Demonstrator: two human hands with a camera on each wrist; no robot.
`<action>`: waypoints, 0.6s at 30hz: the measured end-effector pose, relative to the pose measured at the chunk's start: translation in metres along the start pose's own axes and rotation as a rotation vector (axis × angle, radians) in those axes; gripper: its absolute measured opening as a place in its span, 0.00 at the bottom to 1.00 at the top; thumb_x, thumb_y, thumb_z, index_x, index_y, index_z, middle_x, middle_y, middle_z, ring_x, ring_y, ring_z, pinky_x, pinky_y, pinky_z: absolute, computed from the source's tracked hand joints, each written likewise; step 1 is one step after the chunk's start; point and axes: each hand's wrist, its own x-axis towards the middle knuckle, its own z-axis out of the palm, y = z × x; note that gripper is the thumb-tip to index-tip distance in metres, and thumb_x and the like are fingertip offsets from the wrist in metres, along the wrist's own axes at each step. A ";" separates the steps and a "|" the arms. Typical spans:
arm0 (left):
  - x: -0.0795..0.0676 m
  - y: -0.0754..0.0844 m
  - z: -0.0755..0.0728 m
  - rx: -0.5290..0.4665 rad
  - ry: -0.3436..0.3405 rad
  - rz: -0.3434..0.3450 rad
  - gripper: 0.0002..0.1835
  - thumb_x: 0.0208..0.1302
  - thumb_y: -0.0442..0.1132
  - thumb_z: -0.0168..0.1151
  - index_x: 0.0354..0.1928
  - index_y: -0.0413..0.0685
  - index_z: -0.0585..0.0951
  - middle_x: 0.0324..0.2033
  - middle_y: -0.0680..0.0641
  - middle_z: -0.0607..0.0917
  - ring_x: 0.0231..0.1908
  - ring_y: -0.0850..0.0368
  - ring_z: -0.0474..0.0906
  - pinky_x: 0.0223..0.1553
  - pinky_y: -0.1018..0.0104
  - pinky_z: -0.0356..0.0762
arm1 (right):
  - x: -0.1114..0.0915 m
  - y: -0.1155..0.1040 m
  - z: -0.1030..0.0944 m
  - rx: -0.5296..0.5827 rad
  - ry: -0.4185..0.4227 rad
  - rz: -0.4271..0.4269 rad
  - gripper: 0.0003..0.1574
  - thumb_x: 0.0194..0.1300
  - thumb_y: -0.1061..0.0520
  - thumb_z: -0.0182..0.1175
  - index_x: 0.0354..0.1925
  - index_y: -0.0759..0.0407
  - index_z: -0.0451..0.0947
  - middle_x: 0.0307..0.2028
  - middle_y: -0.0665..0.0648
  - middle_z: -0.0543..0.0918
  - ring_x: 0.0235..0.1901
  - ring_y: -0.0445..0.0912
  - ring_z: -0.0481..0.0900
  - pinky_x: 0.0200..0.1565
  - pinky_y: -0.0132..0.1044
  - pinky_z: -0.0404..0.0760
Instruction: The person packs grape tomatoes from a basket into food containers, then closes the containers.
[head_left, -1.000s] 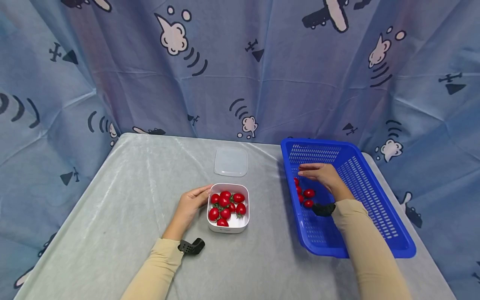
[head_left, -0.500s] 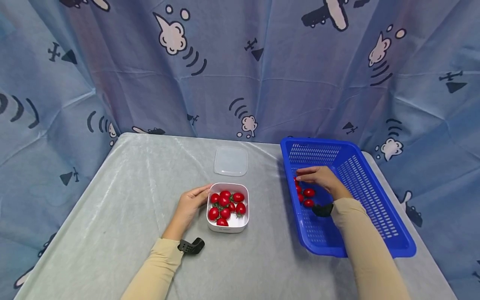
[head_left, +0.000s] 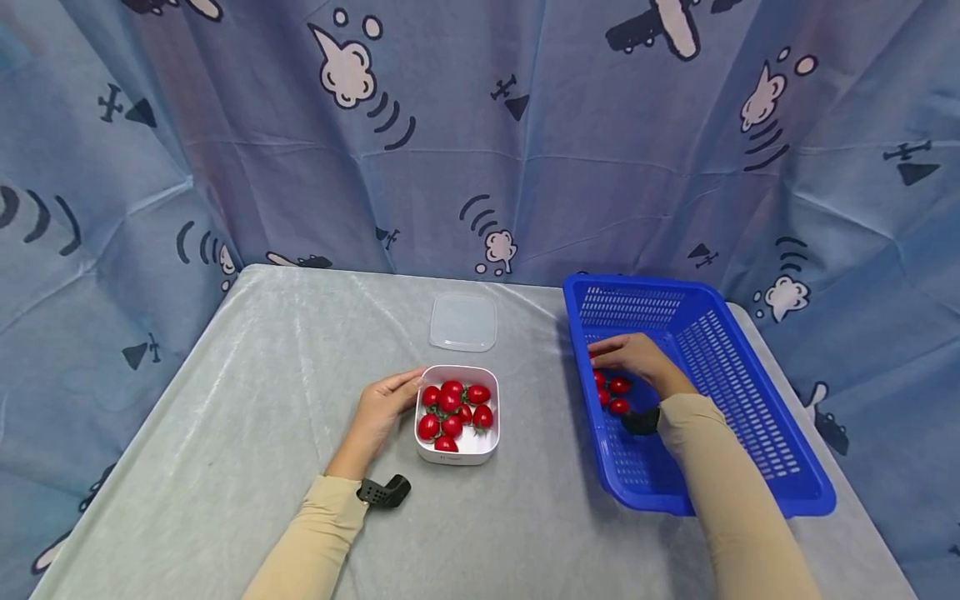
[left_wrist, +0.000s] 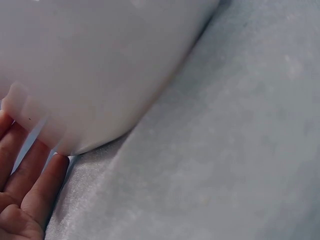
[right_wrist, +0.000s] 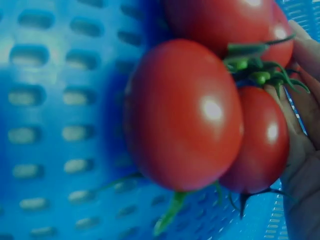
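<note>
One small illegible marking (head_left: pixel 452 457) fronts the white container (head_left: pixel 472 458).

Tan sleeves (head_left: pixel 310 537), black wristbands (head_left: pixel 384 493)

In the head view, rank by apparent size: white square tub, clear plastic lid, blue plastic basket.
1. Blue plastic basket
2. White square tub
3. Clear plastic lid
The lid lies farther off; its true size is unsure.

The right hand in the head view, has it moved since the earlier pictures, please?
Yes: the right hand has moved slightly left and lower in the picture, closer to the left side of the blue basket.
</note>
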 end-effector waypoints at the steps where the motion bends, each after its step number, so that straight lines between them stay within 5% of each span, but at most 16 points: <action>1: 0.000 0.000 0.000 0.001 -0.001 0.000 0.20 0.68 0.36 0.63 0.58 0.32 0.80 0.49 0.48 0.88 0.42 0.70 0.84 0.49 0.74 0.82 | 0.000 -0.001 0.001 0.001 0.005 0.008 0.30 0.64 0.57 0.68 0.59 0.73 0.76 0.41 0.49 0.89 0.36 0.32 0.84 0.47 0.28 0.85; 8: 0.000 0.000 -0.001 0.007 -0.001 0.002 0.21 0.67 0.37 0.64 0.58 0.32 0.80 0.50 0.46 0.88 0.42 0.70 0.84 0.49 0.74 0.82 | -0.005 -0.007 -0.001 0.062 0.052 0.032 0.32 0.65 0.54 0.67 0.60 0.71 0.76 0.45 0.54 0.89 0.40 0.35 0.86 0.54 0.36 0.84; 14: 0.001 0.000 -0.002 0.018 -0.012 0.012 0.21 0.68 0.38 0.64 0.58 0.32 0.79 0.52 0.45 0.87 0.44 0.71 0.84 0.50 0.75 0.82 | -0.011 -0.019 -0.011 0.073 0.094 0.064 0.37 0.65 0.48 0.67 0.63 0.69 0.74 0.43 0.45 0.89 0.40 0.31 0.85 0.67 0.50 0.71; 18: 0.001 0.000 -0.001 0.009 -0.008 0.010 0.21 0.68 0.37 0.63 0.58 0.31 0.79 0.51 0.45 0.87 0.43 0.71 0.84 0.50 0.75 0.82 | -0.017 -0.029 -0.020 0.100 0.142 0.059 0.41 0.64 0.45 0.67 0.66 0.68 0.71 0.46 0.44 0.87 0.39 0.27 0.82 0.69 0.50 0.69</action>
